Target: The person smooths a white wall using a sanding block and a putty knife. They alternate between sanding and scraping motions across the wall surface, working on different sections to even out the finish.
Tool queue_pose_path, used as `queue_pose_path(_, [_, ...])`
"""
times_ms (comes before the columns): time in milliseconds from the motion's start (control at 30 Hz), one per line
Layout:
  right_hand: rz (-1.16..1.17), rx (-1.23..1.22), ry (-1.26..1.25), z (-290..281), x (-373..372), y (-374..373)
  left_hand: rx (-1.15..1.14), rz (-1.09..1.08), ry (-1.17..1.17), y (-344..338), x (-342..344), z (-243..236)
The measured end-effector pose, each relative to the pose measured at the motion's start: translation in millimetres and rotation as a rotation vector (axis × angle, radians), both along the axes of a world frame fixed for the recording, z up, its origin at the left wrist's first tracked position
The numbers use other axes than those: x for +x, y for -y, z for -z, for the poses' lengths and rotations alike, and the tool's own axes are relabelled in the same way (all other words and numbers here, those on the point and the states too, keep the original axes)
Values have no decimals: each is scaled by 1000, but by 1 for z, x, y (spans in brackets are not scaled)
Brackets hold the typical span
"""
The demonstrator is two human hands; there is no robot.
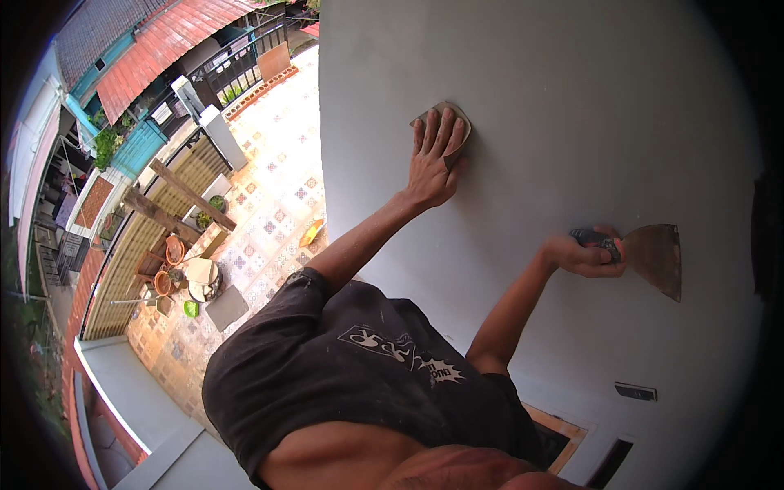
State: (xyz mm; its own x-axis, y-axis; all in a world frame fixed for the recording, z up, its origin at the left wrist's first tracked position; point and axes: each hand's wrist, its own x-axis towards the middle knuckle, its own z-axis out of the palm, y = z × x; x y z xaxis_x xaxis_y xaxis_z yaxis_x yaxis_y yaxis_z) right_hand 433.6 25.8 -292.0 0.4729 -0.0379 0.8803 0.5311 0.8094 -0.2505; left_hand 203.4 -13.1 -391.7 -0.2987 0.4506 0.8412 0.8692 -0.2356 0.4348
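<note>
My left hand [433,163] is pressed against the grey wall [523,98], fingers laid along a curled piece of what looks like sandpaper [459,122]. The sheet's edges stick out past my fingertips and beside the thumb. Lower and to the right, my right hand [592,255] is closed around the dark handle of a putty knife [656,257]. Its wide, brownish blade fans out to the right, close to the wall; whether the edge touches the surface I cannot tell.
A small dark rectangular fitting [635,392] sits in the wall at lower right, near a wood-framed opening [563,433]. Down at left lies a patterned tile floor [269,196], with clay pots [175,250], wooden posts [192,194] and a black gate [245,61].
</note>
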Motion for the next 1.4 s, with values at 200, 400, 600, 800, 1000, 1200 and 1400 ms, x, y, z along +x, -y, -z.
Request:
queue_pose_path(200, [22,21,30,7,5,-3,183,-135,206,-15,-27,-56])
queue_pose_path(400, [12,5,10,7,6,-3,110,-71,-170,-12,-1,-30])
queue_pose_path(600, [-11,34,60,6,7,-5,197,-57,131,-8,-12,-71])
queue_pose_path(800, [-51,10,91,8,8,-5,35,91,-251,4,-9,-39])
queue_pose_path(1000, [-18,-2,76,7,2,-2,224,-92,37,-8,-65,-97])
queue_pose_path(1200, [-73,-30,30,11,-1,0,23,47,-316,0,-34,-46])
queue_pose_path(1400, [-15,-18,35,13,3,-5,222,-153,9,-1,-89,-117])
